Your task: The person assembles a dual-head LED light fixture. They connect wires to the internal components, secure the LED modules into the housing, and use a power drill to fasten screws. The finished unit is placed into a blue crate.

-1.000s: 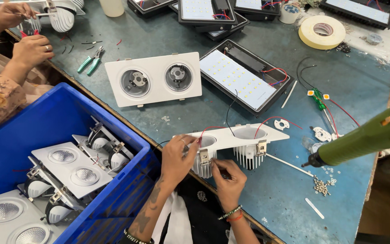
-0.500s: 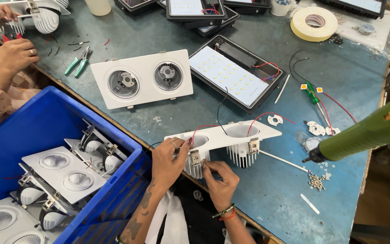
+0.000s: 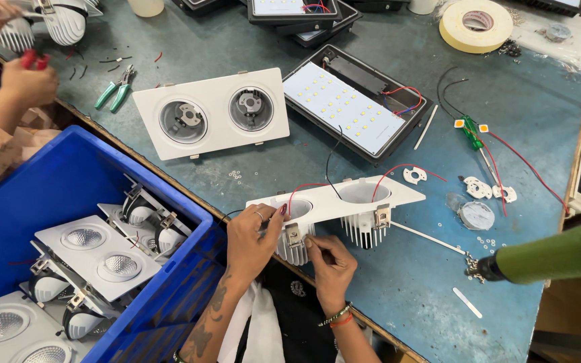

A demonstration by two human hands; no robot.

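A white twin downlight fixture [image 3: 344, 202] with ribbed heat sinks and red and black wires stands on its edge at the near side of the blue-grey bench [image 3: 250, 168]. My left hand [image 3: 253, 238] grips its left end around the left heat sink. My right hand [image 3: 329, 265] pinches the metal spring clip on that same heat sink from below. A second twin fixture [image 3: 213, 112] lies flat face up, farther back on the bench.
A blue crate [image 3: 48, 195] of finished fixtures sits at the left. A black LED panel light [image 3: 358, 104], tape roll [image 3: 475, 25], green screwdriver [image 3: 469, 131], green pliers [image 3: 115, 87], loose screws and small white parts lie around. A green power tool [image 3: 553, 255] juts in from the right. Another person's hands [image 3: 25, 81] work at far left.
The view has drifted, so everything sits slightly higher and left in frame. My hands stay on the fixture's left heat sink, with my right fingers shifted onto its spring clip.
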